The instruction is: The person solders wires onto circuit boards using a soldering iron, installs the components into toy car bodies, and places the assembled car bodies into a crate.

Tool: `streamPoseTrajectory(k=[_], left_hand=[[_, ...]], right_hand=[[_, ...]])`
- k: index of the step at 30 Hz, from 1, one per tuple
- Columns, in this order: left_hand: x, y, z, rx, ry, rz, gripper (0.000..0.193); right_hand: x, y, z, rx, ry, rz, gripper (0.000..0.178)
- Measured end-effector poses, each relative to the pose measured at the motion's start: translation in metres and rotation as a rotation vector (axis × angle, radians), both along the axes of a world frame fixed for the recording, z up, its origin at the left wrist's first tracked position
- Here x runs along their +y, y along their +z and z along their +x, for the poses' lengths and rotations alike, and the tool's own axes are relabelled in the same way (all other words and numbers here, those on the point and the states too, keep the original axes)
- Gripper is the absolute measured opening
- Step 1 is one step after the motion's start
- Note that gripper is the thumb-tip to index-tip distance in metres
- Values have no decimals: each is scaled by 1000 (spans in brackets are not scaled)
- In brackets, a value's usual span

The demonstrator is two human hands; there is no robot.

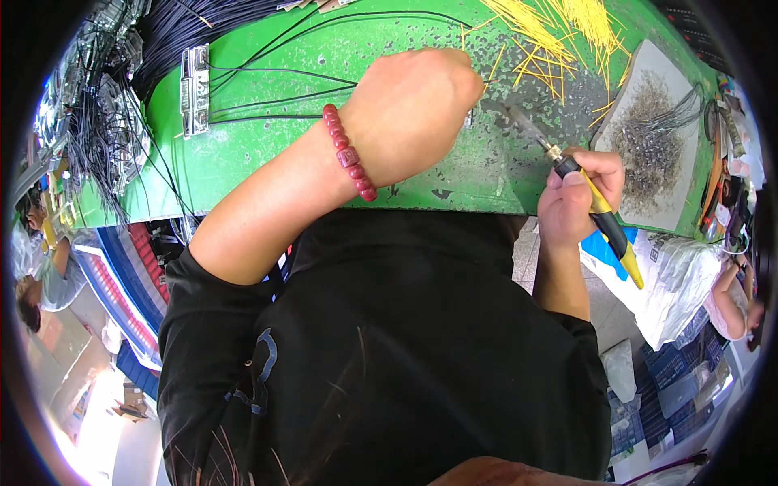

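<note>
My left hand (417, 109) is a closed fist above the green table, its back upward and a red bead bracelet (348, 154) at the wrist. Its fingers curl underneath, so whatever they hold is hidden. Black wires (284, 107) run from a clear-and-silver strip of modules (194, 91) toward this hand and pass beneath it. A small bit of silver metal (468, 119) peeks out by the knuckles. In my right hand (577, 198) is a yellow-and-black soldering iron (604, 212), gripped like a pen, its metal tip pointing up and left, apart from the left hand.
Thin yellow tubes (559, 49) lie scattered at the far right of the worn green tabletop (267, 154). A pale board (660, 190) bears a heap of dark clippings (652, 121). Bundled black wires (186, 40) and clear modules (109, 89) crowd the left. Other people sit at both sides.
</note>
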State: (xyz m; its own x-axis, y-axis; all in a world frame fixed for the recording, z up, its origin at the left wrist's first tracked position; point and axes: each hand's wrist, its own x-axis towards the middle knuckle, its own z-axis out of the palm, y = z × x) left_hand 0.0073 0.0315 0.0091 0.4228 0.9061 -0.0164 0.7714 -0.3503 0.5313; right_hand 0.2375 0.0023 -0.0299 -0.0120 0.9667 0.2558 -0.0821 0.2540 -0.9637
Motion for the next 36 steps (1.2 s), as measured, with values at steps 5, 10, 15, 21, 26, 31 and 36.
streamPoseTrajectory(k=[5,10,15,21,26,31,36], left_hand=[[0,0,0,-31,-1,20,10],[-3,-2,-3,-79,-2,48,8],[-3,-4,-3,-123,7,68,6],[-3,-3,-7,-139,-17,37,7],[-4,3,-11,-297,29,-50,11],[-7,0,-5,-280,79,-9,11],[-8,0,-3,-275,116,4,9]], right_hand=[[2,15,-14,-2,-35,-74,45],[21,28,-23,-353,22,-104,25],[51,17,-41,-446,89,101,32],[55,17,-54,-474,183,-25,43],[37,14,-55,-461,46,36,40],[22,8,-60,-342,59,14,39],[16,10,-48,-376,72,88,39]])
